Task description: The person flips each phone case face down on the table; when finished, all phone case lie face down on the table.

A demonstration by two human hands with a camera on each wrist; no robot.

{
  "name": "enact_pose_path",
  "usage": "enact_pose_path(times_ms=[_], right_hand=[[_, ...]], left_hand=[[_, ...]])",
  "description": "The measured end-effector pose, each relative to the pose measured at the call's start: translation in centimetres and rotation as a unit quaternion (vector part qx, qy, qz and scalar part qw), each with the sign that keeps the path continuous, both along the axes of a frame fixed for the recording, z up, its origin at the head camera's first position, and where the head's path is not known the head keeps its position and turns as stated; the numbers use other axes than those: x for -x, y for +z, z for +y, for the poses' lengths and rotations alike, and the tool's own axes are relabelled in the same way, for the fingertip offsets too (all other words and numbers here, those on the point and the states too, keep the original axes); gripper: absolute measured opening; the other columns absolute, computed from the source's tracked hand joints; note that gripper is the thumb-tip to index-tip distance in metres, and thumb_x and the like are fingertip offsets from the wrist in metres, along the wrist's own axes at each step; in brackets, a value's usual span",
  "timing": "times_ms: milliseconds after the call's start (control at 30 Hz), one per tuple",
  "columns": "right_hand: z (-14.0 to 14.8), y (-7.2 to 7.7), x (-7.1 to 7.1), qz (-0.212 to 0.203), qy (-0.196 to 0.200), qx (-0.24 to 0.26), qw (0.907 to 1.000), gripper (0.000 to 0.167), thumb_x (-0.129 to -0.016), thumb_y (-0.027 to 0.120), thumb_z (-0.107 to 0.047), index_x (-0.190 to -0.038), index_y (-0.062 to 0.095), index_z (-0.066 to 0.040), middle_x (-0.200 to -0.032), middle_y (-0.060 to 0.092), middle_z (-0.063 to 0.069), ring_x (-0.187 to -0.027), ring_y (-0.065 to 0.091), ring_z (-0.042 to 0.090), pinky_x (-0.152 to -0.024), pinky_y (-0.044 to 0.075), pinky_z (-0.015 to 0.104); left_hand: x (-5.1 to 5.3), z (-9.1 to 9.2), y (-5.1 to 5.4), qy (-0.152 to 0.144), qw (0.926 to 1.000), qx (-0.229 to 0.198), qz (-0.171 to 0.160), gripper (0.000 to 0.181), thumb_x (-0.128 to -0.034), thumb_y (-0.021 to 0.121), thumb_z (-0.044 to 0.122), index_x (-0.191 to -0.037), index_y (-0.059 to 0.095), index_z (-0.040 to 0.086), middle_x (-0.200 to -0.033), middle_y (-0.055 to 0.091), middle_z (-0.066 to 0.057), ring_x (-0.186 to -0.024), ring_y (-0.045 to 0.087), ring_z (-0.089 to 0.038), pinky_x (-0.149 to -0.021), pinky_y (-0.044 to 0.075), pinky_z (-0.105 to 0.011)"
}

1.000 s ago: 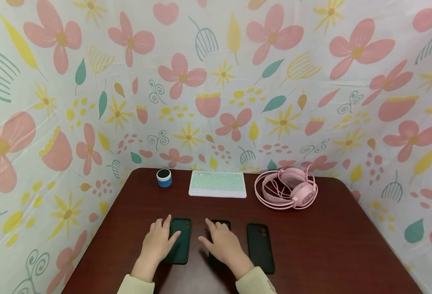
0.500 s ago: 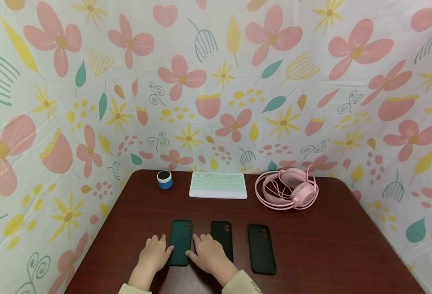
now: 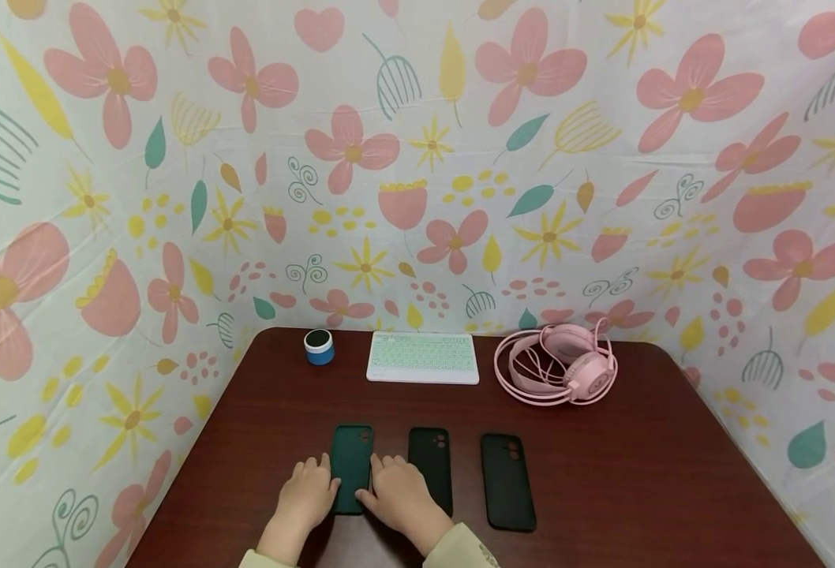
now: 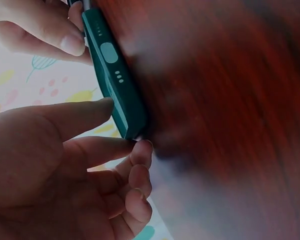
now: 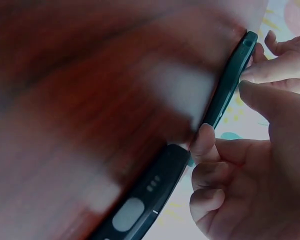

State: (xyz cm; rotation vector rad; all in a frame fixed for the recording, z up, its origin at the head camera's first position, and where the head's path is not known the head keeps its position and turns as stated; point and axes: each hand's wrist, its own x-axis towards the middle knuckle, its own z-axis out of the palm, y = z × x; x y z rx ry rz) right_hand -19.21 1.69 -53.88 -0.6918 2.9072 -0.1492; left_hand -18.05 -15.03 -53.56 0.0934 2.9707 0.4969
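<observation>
A dark green phone case [image 3: 350,473] lies on the brown table, camera cut-out at its far end. My left hand [image 3: 305,497] holds its left edge; in the left wrist view the thumb meets the case [image 4: 112,70] near a corner, with the index finger along the side. From the other side my right hand [image 3: 399,493] holds the right edge; thumb and index finger touch the case [image 5: 232,75] in the right wrist view. Close beside that hand is a black phone case [image 3: 430,465], partly covered by it. Farther right lies another black phone case [image 3: 507,481].
At the back of the table [image 3: 602,465] stand a small blue-and-white cylinder [image 3: 319,347], a white keyboard with green keys [image 3: 422,357] and pink headphones [image 3: 556,364] with a coiled cable. Flowered cloth [image 3: 417,158] hangs behind and at both sides.
My right hand has moved left from over the middle black case to the green case's right edge. The left hand has drawn back toward me and now holds the left edge.
</observation>
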Motion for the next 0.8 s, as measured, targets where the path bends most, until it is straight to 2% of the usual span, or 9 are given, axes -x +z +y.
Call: enact_pose_path(times_ms=[167, 300, 467, 633, 800], right_hand=[[-0.3, 0.1, -0.2, 0.001, -0.012, 0.002, 0.9999, 0.066, -0.093, 0.055, -0.054, -0.134, 0.056, -0.003, -0.120, 0.062, 0.011, -0.110, 0.058, 0.024, -0.088, 0.047, 0.039], [-0.7, 0.3, -0.6, 0.003, -0.029, 0.008, 0.9995, 0.063, -0.093, 0.055, -0.053, -0.130, 0.060, -0.003, -0.112, 0.065, 0.009, -0.103, 0.060, 0.023, -0.087, 0.047, 0.042], [-0.8, 0.5, -0.9, 0.022, -0.035, 0.001, 0.9991, 0.060, -0.090, 0.063, -0.049, -0.130, 0.061, -0.005, -0.105, 0.066, 0.007, -0.096, 0.062, 0.021, -0.085, 0.048, 0.042], [-0.8, 0.4, -0.8, 0.030, -0.035, -0.004, 0.9989, 0.058, -0.089, 0.066, -0.045, -0.130, 0.060, -0.005, -0.104, 0.066, 0.006, -0.093, 0.063, 0.020, -0.083, 0.048, 0.041], [-0.9, 0.5, -0.7, 0.031, -0.039, -0.006, 0.9987, 0.056, -0.090, 0.066, -0.044, -0.131, 0.060, -0.006, -0.102, 0.067, 0.005, -0.088, 0.063, 0.020, -0.081, 0.049, 0.040]], left_hand=[[0.0, 0.1, 0.1, -0.002, 0.9999, -0.014, -0.003, 0.047, -0.0925, 0.065, 0.016, -0.128, 0.054, -0.013, -0.116, 0.056, -0.027, -0.110, 0.050, -0.043, -0.082, 0.047, -0.052], [0.0, 0.0, 0.0, -0.008, 0.9996, -0.026, 0.002, 0.043, -0.0915, 0.064, 0.009, -0.127, 0.054, -0.012, -0.114, 0.056, -0.026, -0.109, 0.050, -0.043, -0.081, 0.047, -0.051], [-0.2, -0.3, 0.3, -0.019, 0.9984, -0.042, 0.034, 0.043, -0.0874, 0.066, 0.001, -0.127, 0.055, -0.012, -0.114, 0.055, -0.027, -0.107, 0.050, -0.043, -0.079, 0.048, -0.049], [-0.4, -0.2, 1.1, -0.028, 0.9964, -0.046, 0.065, 0.043, -0.0873, 0.067, 0.002, -0.127, 0.056, -0.010, -0.107, 0.058, -0.021, -0.102, 0.053, -0.038, -0.077, 0.049, -0.046], [-0.9, 0.2, 2.1, -0.046, 0.9917, -0.040, 0.113, 0.042, -0.0863, 0.069, 0.005, -0.125, 0.059, -0.008, -0.101, 0.060, -0.017, -0.095, 0.055, -0.033, -0.069, 0.051, -0.042]])
